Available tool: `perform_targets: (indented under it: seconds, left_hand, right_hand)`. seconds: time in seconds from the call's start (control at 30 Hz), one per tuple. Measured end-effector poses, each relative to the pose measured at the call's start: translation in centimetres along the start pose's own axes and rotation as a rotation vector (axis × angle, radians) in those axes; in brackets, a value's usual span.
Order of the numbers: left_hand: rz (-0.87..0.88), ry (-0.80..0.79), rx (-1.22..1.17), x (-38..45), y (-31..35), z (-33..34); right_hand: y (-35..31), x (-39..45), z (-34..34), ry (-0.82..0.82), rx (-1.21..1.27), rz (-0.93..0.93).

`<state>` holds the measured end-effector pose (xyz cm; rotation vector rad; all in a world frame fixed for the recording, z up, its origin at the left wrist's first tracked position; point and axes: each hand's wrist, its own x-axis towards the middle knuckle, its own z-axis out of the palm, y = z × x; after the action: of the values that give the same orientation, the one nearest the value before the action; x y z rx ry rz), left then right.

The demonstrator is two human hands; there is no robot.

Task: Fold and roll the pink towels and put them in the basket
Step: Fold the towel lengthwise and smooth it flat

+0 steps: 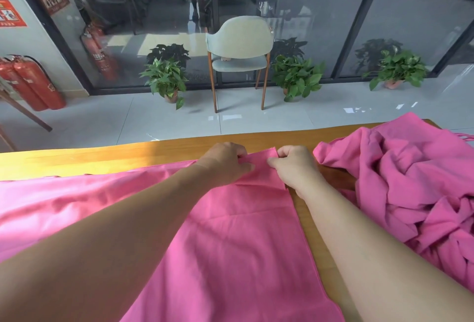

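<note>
While flat on table, towel corner pinched between both hands' fingers.

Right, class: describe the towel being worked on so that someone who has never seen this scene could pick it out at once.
Start at the long wooden table in front of the glass wall. A pink towel lies spread flat across its middle, with the left hand and right hand pinching its far corner. Unlike the crumpled pile of pink towels heaped to its right, it is smooth and flat.

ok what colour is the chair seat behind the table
Pale grey-green, on the chair with brown wooden legs; the head view shows it.
</note>
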<state>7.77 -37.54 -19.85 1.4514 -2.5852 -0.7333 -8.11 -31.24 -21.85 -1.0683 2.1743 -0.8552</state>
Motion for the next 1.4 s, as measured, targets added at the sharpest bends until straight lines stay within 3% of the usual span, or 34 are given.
perform_targets:
  seconds: [0.17,0.5,0.77,0.97,1.03,1.13,1.23,1.4]
  left_hand:
    - [-0.042,-0.026,0.062,0.3,-0.4,0.7]
    - [-0.117,0.088,0.036,1.2,-0.6,1.6]
    - [-0.128,0.105,0.042,1.8,-0.4,1.8]
    - [-0.029,0.174,-0.061,2.7,0.3,1.1]
    - [-0.022,0.127,-0.116,3.2,1.2,0.5]
    - [-0.052,0.029,-0.214,4.0,2.2,-0.3]
    - [-0.095,0.030,-0.361,4.5,2.4,-0.7]
    - [-0.031,0.073,-0.267,4.7,2.6,-0.3]
  right_hand:
    - [0.2,0.6,0.4,0.005,-0.228,0.057]
    - [-0.4,1.2,0.9,0.091,-0.387,0.019]
    - [-1.9,2.9,1.0,-0.052,-0.401,0.062]
    - [-1.1,2.6,0.3,0.021,-0.133,-0.181]
    - [-0.9,2.4,0.2,0.044,-0.029,-0.221]
    - [-0.6,2.1,0.0,0.056,0.126,-0.215]
    - [0.1,1.1,-0.3,0.102,0.230,-0.152]
    - [1.9,-2.2,-0.3,0.062,0.325,-0.054]
